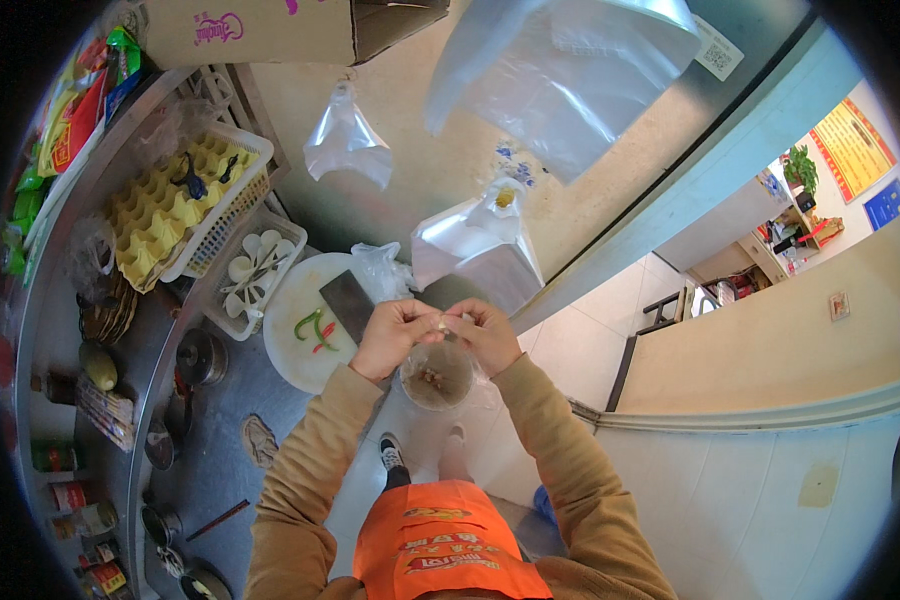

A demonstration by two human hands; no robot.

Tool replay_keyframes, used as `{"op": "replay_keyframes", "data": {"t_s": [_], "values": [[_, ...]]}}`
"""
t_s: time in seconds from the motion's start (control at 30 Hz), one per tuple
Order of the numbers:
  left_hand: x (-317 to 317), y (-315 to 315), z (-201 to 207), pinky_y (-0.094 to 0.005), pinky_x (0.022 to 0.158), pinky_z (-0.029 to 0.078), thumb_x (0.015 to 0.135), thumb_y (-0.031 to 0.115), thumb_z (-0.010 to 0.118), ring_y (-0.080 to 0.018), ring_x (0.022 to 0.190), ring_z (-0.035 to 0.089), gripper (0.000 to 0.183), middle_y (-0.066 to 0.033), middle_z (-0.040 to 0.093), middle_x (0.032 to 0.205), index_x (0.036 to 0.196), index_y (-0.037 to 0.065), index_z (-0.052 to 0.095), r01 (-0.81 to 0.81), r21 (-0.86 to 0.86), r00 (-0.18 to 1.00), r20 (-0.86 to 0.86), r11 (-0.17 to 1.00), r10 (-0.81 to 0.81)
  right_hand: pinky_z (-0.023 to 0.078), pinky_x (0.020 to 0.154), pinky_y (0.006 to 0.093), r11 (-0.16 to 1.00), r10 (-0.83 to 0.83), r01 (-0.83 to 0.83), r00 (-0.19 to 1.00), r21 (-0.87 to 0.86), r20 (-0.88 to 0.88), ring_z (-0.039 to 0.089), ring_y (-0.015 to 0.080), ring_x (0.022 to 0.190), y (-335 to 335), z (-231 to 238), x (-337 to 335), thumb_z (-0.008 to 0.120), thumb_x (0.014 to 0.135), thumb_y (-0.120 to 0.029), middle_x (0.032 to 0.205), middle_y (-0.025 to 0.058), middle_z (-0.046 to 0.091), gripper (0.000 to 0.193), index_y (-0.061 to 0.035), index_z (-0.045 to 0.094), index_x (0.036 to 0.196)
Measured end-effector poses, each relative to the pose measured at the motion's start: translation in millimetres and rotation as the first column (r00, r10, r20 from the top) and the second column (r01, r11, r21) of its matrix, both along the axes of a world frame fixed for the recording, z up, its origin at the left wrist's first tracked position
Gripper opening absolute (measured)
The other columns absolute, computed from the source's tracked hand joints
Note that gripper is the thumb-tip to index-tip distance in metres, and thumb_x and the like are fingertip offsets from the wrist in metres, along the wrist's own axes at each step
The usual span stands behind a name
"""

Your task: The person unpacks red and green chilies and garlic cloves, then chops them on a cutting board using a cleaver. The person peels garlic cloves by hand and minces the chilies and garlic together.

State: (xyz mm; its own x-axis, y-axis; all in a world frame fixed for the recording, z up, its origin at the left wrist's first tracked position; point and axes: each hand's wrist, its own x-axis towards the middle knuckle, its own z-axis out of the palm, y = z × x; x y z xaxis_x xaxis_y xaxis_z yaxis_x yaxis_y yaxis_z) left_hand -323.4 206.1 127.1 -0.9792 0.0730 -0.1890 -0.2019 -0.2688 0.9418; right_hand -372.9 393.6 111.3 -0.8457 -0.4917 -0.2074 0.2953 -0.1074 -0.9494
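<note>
My left hand (395, 335) and my right hand (488, 337) meet with fingertips pinched around a small pale piece (442, 325), perhaps a garlic clove. Directly beneath them stands a round bin (406, 388) lined with clear plastic, with small scraps at its bottom. To the left lies a round white cutting board (287, 300). On it are green chilies (316, 325), red chilies (324, 336) and the wide dark blade of a cleaver (346, 302), partly behind my left hand.
A steel counter (225, 400) runs along the left, holding a lidded pot (201, 357), a basket of white spoons (232, 318) and a basket with yellow egg trays (253, 150). Plastic bags (480, 245) hang on the wall ahead. A doorway opens at the right.
</note>
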Motion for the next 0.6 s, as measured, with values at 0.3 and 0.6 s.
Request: {"op": "replay_keyframes", "data": {"t_s": [0.3,0.6], "values": [[-2.0,14.3,-0.9,-0.0226,0.073,0.053,0.094,0.004,0.067,-0.0087,0.079,0.065,0.014,-0.0066,0.072,0.091,0.104,-0.004,0.071,-0.095,0.048,0.987,-0.123,0.994,0.1,0.035,0.05,0.0203,0.95,-0.086,0.141,0.976,-0.278,0.201,0.048,0.0059,0.06,0.0,-0.8,-1.2,0.072,0.092,-0.015,0.082,-0.0017,0.06,0.014,-0.0076,0.063,0.101],[0.5,19.2,22.7,-0.0213,0.07,0.052,0.092,0.003,0.069,-0.0063,0.077,0.063,0.009,-0.0043,0.072,0.086,0.098,-0.003,0.071,-0.176,-0.364,0.962,-0.26,0.915,0.082,0.036,0.049,0.0196,0.996,-0.049,0.051,0.998,-0.076,0.032,0.046,0.0036,0.058,9.9,22.1,1.6,0.067,0.095,-0.013,0.079,-0.0017,0.062,0.01,-0.0045,0.067,0.101]]}}
